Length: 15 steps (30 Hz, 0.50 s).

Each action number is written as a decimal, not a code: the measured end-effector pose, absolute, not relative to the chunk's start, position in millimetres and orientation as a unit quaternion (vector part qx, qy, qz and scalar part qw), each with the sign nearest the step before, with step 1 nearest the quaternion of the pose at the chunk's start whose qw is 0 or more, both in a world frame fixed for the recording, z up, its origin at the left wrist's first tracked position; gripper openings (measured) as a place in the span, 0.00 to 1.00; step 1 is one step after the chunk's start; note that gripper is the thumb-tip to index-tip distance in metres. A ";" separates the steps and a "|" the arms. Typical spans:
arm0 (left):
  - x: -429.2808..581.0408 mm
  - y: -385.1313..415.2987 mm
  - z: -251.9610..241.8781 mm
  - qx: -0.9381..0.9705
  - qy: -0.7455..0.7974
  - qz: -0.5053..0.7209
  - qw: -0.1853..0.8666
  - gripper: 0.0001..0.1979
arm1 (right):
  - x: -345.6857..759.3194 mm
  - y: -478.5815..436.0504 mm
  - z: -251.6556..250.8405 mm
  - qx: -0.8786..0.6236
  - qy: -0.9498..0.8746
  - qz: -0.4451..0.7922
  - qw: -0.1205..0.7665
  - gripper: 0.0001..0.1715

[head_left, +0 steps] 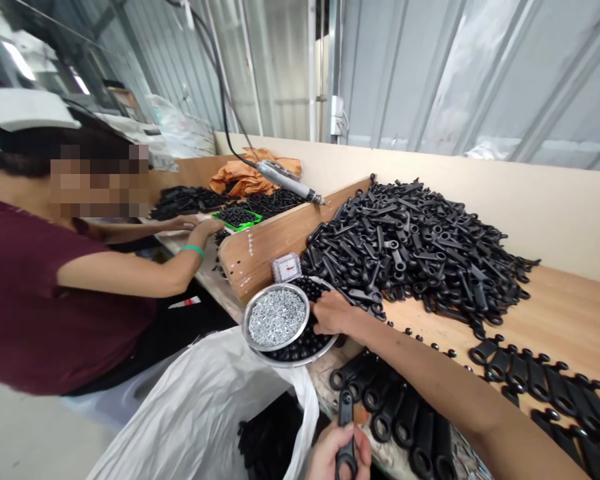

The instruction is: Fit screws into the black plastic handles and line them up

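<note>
My left hand [334, 453] grips a black crank-arm-shaped piece [346, 417], upright, with a round hole at its lower end. Over at the large metal bowl [300, 362], my right hand [331, 312] reaches down among black round knobs [300, 347]. Its fingers are bent, and their tips are partly hidden, so I cannot see what they pinch. Just left of those fingers, a smaller steel bowl [247, 320] full of silvery screws [276, 317] rests in the large one. Similar black crank arms [405, 420] lie in a row beside my left hand.
A big heap of black crank arms [410, 247] covers the table behind the bowls. A wooden divider [280, 233] and a hanging electric screwdriver [290, 181] stand beyond. A co-worker [55, 287] sits at left. Below is a white sack [195, 407]; more arms with knobs [545, 383] lie right.
</note>
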<state>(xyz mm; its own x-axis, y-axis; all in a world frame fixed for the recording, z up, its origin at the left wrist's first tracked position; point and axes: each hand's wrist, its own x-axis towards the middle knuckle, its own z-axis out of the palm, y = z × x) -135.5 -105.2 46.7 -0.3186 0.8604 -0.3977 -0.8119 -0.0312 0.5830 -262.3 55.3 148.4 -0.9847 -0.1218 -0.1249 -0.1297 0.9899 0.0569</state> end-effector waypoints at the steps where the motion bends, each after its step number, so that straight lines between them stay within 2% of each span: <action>1: -137.1 -105.0 44.0 0.032 0.381 0.712 0.589 0.20 | -267.2 52.2 144.3 -0.053 0.996 0.034 0.066 0.19; 4: -141.2 -101.3 42.0 0.039 0.366 0.709 0.602 0.20 | -274.2 48.4 135.9 -0.027 0.996 0.028 0.076 0.13; 10: -140.3 -98.6 54.3 0.015 0.320 0.716 0.620 0.17 | -274.1 55.6 135.9 -0.029 0.998 -0.025 0.048 0.12; 15: -136.6 -104.9 62.4 -0.013 0.326 0.713 0.620 0.13 | -251.6 86.1 160.1 0.001 0.996 -0.087 -0.012 0.15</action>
<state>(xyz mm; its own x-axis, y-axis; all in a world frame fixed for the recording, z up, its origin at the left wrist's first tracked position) -136.6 -104.9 62.4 -0.2300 0.8764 -0.4231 -0.8940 -0.0185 0.4478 -251.6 86.1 160.1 -0.9997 0.0049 0.0231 0.0008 0.9849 -0.1732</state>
